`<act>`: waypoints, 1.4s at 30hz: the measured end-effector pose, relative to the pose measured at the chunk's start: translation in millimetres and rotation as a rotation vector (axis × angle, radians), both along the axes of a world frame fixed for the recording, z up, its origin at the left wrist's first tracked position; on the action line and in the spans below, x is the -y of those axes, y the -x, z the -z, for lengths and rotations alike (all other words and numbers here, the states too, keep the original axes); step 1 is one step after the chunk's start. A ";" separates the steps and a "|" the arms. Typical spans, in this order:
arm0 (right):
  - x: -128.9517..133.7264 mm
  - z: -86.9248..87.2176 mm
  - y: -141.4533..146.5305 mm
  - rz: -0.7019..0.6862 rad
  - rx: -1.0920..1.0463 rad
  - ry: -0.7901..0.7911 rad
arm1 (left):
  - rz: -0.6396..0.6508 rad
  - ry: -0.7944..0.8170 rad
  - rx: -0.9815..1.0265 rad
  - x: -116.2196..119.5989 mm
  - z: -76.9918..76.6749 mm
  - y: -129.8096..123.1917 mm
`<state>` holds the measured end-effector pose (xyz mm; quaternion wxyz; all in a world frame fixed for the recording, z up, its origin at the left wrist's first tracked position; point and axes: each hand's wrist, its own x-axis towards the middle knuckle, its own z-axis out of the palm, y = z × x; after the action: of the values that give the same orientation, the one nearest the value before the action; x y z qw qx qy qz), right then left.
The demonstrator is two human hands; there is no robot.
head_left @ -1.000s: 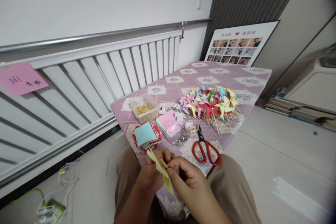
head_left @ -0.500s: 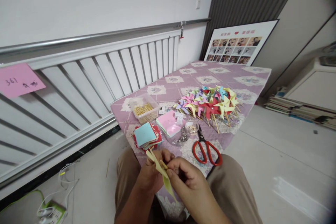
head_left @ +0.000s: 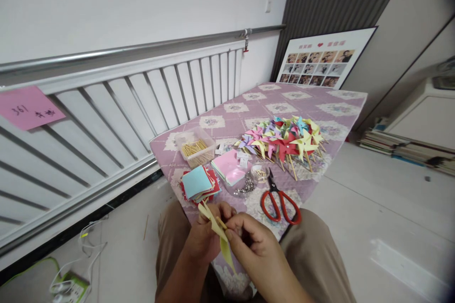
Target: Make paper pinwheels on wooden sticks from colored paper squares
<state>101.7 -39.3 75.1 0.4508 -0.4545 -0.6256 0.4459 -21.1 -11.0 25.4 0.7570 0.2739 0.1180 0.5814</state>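
Note:
Above my lap, at the table's near edge, my left hand [head_left: 205, 239] is closed around a pale yellow paper pinwheel [head_left: 224, 247], seen nearly edge-on. From the other side my right hand [head_left: 254, 241] pinches a short thin wooden stick [head_left: 221, 222] against the pinwheel's middle. The fingers hide where stick and paper meet. Just beyond my left hand lies a stack of coloured paper squares [head_left: 197, 182], light blue on top. Red-handled scissors [head_left: 279, 206] rest on the cloth beyond my right hand.
A clear box of wooden sticks [head_left: 196, 149], pink paper squares [head_left: 231, 163], a dish of small metal pins [head_left: 245, 187] and a small round tub [head_left: 260, 173] stand on the table. Many finished pinwheels [head_left: 286, 142] are heaped farther right. A white radiator [head_left: 170, 90] borders the table's left side.
Almost nothing differs. The lower tip of the yellow paper has shifted slightly; both hands keep their places.

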 end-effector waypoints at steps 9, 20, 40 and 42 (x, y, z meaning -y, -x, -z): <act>-0.8 3.5 -0.3 0.005 0.093 -0.167 | -0.077 0.047 -0.064 0.8 -1.7 0.9; -3.4 2.5 -0.7 0.011 0.183 -0.228 | -0.079 0.034 -0.073 1.9 -2.2 1.0; -82.2 37.7 -22.0 0.094 0.033 0.065 | -0.123 0.369 0.046 -33.4 105.7 16.6; -94.2 28.4 -16.3 0.081 0.062 0.021 | -0.091 0.369 0.038 -36.6 115.5 18.3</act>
<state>118.0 54.9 46.8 0.4439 -0.4978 -0.6158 0.4195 -39.4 25.6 -90.1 0.7693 0.1138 0.2204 0.5888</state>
